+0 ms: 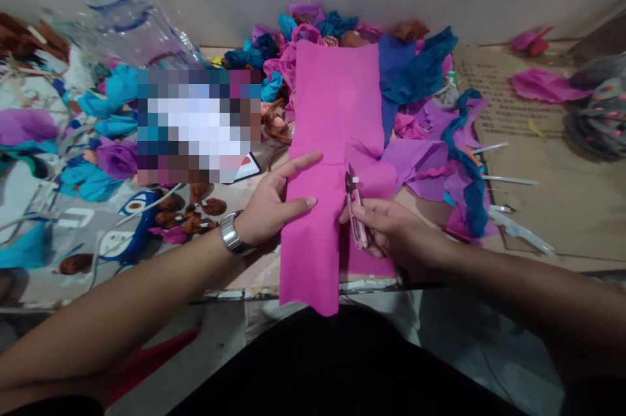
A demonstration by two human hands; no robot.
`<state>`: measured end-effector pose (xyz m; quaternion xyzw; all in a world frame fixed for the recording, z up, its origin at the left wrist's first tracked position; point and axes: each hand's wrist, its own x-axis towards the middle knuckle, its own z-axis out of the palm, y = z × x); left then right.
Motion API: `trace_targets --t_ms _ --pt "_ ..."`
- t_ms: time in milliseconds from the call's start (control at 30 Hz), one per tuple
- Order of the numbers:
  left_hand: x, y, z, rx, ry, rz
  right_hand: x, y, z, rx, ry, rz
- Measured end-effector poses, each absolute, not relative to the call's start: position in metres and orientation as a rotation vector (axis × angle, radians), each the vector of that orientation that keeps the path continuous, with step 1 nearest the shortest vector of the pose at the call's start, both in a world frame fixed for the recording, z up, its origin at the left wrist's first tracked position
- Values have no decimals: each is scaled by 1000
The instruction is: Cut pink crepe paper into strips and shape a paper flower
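Observation:
A long sheet of pink crepe paper [337, 96] runs from the back of the table over its front edge. My left hand [267, 207] grips the left side of this sheet, thumb and forefinger lying on top, other fingers hidden. In my right hand [386, 227] is a pair of pink-handled thread snips [358, 220]. Their blades point away from me, at the right edge of the paper. Beside the snips a flap of the pink paper is folded out to the right, and another piece of it lies under my right hand.
Crepe-paper flowers and scraps [337, 25] are heaped behind. A clear bottle [141, 25] stands at the back left, near a blurred-out patch. Brown paper buds [195, 210] lie left. Printed cardboard [552, 188], a glue stick [525, 233] and a wire coil [596, 116] are on the right.

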<state>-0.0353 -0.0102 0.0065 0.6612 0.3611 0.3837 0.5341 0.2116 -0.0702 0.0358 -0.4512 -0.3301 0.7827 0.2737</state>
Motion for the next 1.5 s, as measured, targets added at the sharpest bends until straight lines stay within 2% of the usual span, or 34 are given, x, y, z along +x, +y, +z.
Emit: trace_targets --t_ms 567,1133,1500 --pt "-34 -14 0 1708 821 937 218 -60 17 -1124 -1138 2042" --pt "-37 -13 0 1705 848 958 214 -62 42 -1262 -1201 1998" --pt "-37 -11 -1 1740 869 969 220 -59 40 -1286 -1283 2043"
